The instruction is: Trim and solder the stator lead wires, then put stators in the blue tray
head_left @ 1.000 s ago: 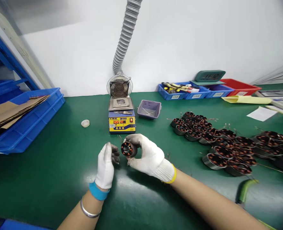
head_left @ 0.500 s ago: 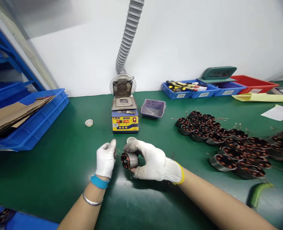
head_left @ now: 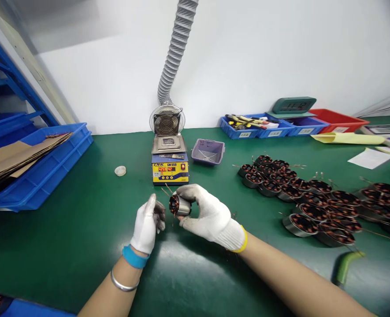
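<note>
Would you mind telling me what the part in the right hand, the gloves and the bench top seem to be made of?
The stator in the right hand looks like a dull grey metal shell with copper-coloured wire windings inside; thin wire ends stick out. The left hand wears the same white knitted glove, probably cotton or similar, with darkened fingertips. The bench top appears to be a green mat, likely rubber or vinyl, given its soft sheen.
</note>
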The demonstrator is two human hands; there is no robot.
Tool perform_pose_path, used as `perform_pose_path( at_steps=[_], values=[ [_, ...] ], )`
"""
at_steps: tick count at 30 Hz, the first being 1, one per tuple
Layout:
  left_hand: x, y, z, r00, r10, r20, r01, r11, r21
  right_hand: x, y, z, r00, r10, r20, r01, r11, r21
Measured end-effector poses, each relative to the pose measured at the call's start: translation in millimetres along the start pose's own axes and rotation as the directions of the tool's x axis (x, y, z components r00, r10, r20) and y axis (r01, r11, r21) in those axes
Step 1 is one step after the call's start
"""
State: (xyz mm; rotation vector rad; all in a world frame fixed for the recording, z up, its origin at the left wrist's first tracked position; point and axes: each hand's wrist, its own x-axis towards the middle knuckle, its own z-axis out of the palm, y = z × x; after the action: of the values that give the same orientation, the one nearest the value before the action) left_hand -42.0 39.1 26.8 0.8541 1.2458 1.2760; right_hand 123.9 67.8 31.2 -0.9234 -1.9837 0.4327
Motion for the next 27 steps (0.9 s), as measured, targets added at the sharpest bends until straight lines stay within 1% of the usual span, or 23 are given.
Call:
perform_pose_path(
  at_steps=[2,3,4,5,7,9,11,12,13,14,15,16,18,20,23,27],
  values=[
    [-2.7,1.0,2.2,0.985,-0.048,0.163,0.033,0.995,0.092,0.6,6.9,0.4,0.991,-0.112,-0.070,0.108,0.993,-0.054],
    [-4.2,1.8,3.5,0.973,-0.060,0.221,0.032,0.991,0.130,1.0,9.5,0.1,0.985,-0.148,-0.084,0.141,0.986,-0.084],
    [-5.4,2.5,4.8,0.967,-0.064,0.249,0.026,0.988,0.152,1.4,11.3,-0.4,0.983,-0.167,-0.081,0.158,0.981,-0.113],
    [-6.2,3.2,5.6,0.966,-0.063,0.251,0.022,0.986,0.163,1.7,12.3,-0.7,0.983,-0.171,-0.066,0.161,0.977,-0.138],
    [-5.7,4.3,5.2,0.974,-0.070,0.217,0.034,0.986,0.166,2.1,11.9,-0.8,0.989,-0.148,-0.021,0.142,0.975,-0.169],
    [-3.2,5.2,2.4,0.980,-0.091,0.177,0.062,0.985,0.163,2.7,10.4,-0.2,0.996,-0.078,0.030,0.082,0.979,-0.184],
    [0.1,6.2,-1.5,0.989,-0.087,0.120,0.070,0.988,0.136,4.9,11.1,-0.5,0.996,0.074,0.042,-0.065,0.980,-0.189],
    [1.7,6.6,-3.2,0.994,-0.069,0.086,0.060,0.993,0.104,6.9,13.3,-1.6,0.983,0.181,0.038,-0.173,0.970,-0.169],
    [3.3,6.9,-4.8,0.998,-0.046,0.049,0.043,0.997,0.058,9.5,16.9,-3.4,0.952,0.302,0.046,-0.296,0.949,-0.107],
    [4.8,6.9,-6.0,1.000,-0.025,0.009,0.025,1.000,0.002,12.5,21.9,-6.0,0.908,0.412,0.075,-0.412,0.911,-0.013],
    [6.5,6.5,-7.0,0.999,-0.012,-0.031,0.010,0.998,-0.055,15.5,28.1,-9.1,0.861,0.493,0.129,-0.505,0.859,0.088],
    [8.4,5.7,-7.7,0.998,-0.009,-0.066,0.002,0.994,-0.105,18.4,35.0,-12.5,0.821,0.535,0.200,-0.567,0.805,0.177],
    [12.8,3.0,-8.6,0.992,-0.014,-0.123,-0.007,0.986,-0.168,22.2,49.1,-18.7,0.778,0.541,0.319,-0.621,0.736,0.267],
    [17.9,-0.6,-9.2,0.987,-0.009,-0.163,-0.022,0.982,-0.187,22.7,60.6,-22.1,0.763,0.530,0.371,-0.631,0.735,0.247],
    [24.8,-6.3,-9.9,0.980,0.010,-0.199,-0.048,0.981,-0.189,19.4,70.0,-20.9,0.737,0.542,0.404,-0.645,0.743,0.181],
    [29.4,-12.6,-10.2,0.978,0.008,-0.208,-0.044,0.985,-0.169,16.6,71.3,-16.8,0.717,0.580,0.387,-0.651,0.755,0.074]
  ],
)
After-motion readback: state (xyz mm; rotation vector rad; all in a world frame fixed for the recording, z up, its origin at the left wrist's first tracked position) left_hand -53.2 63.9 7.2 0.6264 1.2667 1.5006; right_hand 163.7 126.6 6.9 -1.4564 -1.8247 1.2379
